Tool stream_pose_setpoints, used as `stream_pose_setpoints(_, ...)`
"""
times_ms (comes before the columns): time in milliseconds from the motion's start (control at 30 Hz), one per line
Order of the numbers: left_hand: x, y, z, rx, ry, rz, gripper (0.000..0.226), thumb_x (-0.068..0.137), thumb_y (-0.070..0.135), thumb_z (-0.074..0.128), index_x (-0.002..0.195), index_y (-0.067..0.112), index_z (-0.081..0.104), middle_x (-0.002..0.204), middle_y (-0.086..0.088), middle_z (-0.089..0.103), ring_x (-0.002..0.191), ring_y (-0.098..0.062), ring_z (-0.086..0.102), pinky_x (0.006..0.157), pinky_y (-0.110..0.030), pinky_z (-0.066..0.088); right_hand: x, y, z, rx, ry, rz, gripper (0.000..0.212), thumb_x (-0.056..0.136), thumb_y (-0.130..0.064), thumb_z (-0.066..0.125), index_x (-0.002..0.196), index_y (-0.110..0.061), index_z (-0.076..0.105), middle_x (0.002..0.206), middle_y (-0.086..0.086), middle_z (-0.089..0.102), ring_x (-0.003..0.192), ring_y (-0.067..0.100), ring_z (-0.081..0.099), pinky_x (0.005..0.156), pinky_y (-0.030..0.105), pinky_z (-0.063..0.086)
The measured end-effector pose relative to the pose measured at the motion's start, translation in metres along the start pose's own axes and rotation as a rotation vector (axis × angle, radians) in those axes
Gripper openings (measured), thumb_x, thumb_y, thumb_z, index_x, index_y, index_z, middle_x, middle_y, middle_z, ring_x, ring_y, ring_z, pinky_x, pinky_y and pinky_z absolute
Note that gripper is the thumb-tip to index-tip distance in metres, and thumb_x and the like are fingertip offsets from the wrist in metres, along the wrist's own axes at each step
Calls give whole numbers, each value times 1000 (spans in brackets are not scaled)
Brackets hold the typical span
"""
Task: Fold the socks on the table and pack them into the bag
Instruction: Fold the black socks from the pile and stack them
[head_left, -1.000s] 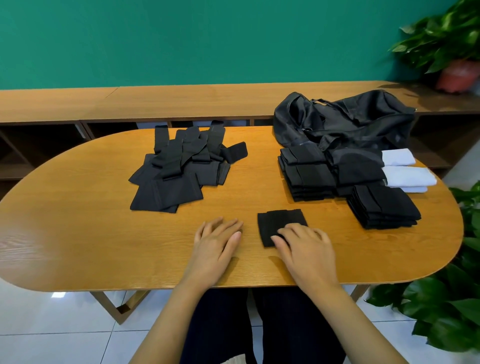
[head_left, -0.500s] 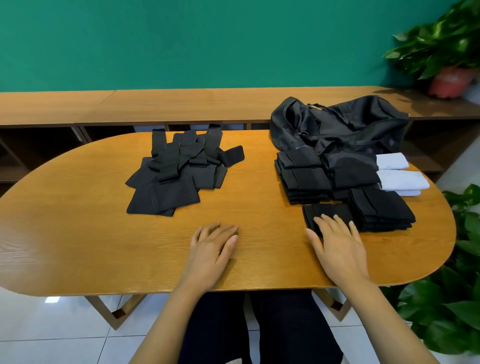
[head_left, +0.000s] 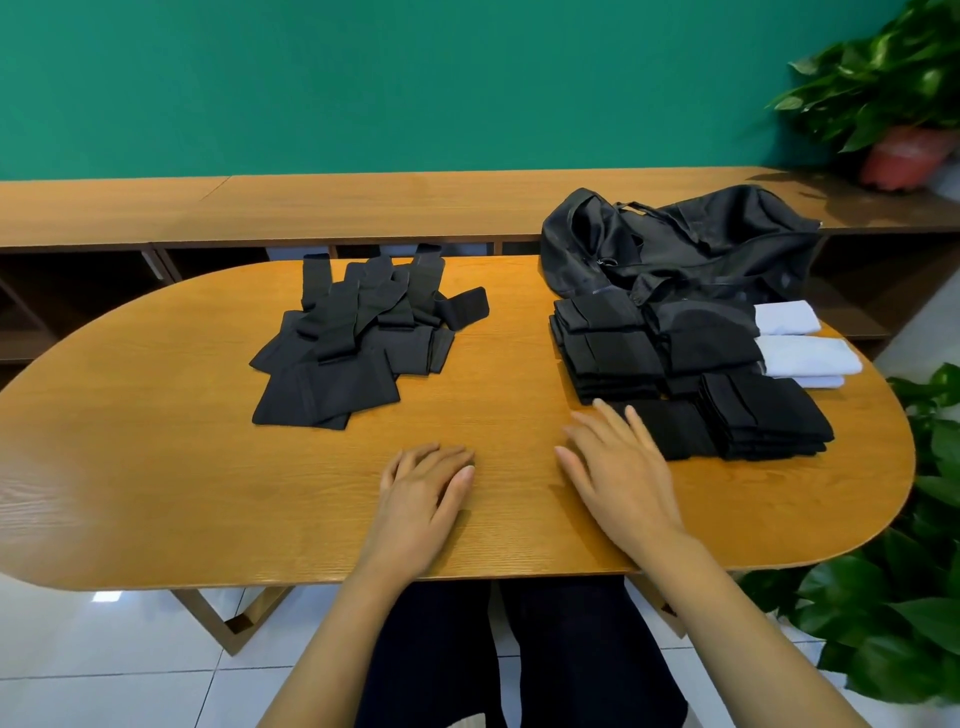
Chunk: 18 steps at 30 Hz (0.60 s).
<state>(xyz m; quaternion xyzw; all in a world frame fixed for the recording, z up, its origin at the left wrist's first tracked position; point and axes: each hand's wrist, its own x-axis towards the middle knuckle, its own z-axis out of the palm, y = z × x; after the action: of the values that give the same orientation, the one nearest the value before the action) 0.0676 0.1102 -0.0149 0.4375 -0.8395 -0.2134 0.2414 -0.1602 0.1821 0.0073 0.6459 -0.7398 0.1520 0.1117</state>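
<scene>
Two bare hands lie near the front edge of the oval wooden table (head_left: 156, 467) in the head view, and neither holds anything. The left hand (head_left: 423, 493) rests palm down on bare wood, its fingers straight and close together. The right hand (head_left: 621, 467) is also palm down, fingers straight and slightly spread. Its fingertips (head_left: 632, 415) reach the left edge of a single folded black sock (head_left: 675, 428), though whether they touch it cannot be told. That sock lies flat on the table, just left of the near stack (head_left: 763, 415) of folded black socks and in front of the back stacks (head_left: 608, 348), which are also black. Folded white socks (head_left: 802, 356) sit to the right of the back stacks. The black bag (head_left: 727, 244) slumps at the far right of the table, directly behind the stacks. A loose pile of unfolded black socks (head_left: 343, 353) lies left of centre, well apart from both hands. Behind the table a low wooden shelf (head_left: 363, 202) runs along a green wall (head_left: 363, 78), with a potted plant (head_left: 893, 104) at its right end. More leaves (head_left: 893, 623) show at the lower right, above a white tiled floor (head_left: 78, 649).
</scene>
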Motion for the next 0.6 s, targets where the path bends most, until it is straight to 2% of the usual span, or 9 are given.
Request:
stream_pose_setpoints(100,-1,-1,-1,21,25,-14,67,93,63,15,132,30,59,135,17,55,134,-5,33,115,-36,17,17,-18,5,72,-72,-69,38,102,-41,41,123,-19,64,133,0,60,138,20,41,119,40,18)
stream_pose_setpoints(167,-1,-2,0,24,67,-34,63,94,61,21,129,28,61,134,13,56,132,-8,36,114,-37,20,23,-25,13,107,-119,-84,38,102,-40,41,129,-20,60,139,-1,56,141,18,36,119,37,15)
stream_pose_setpoints(300,3,-7,0,45,200,-83,33,98,35,51,124,20,64,140,1,52,134,-20,37,115,-47,22,21,-26,29,200,-159,-43,42,104,-41,35,137,-23,52,147,-4,46,143,12,30,120,29,11)
stream_pose_setpoints(400,13,-13,-6,183,232,-152,32,97,31,55,125,19,63,152,-5,37,143,-26,24,118,-53,12,20,-24,31,237,-137,-18,39,104,-39,37,133,-21,56,145,-3,49,140,13,35,117,25,14)
stream_pose_setpoints(533,34,-30,-20,397,112,-293,47,98,46,44,136,19,53,163,-10,5,149,-30,-6,117,-54,-8,19,-25,30,238,-127,-16,38,104,-38,38,133,-20,56,145,-3,49,139,12,36,113,20,14)
stream_pose_setpoints(600,43,-37,-26,460,62,-348,54,99,52,37,140,18,47,163,-10,0,149,-31,-10,115,-57,-10,18,-26,30,242,-119,-11,39,104,-38,38,134,-21,56,145,-4,48,139,11,35,111,17,12)
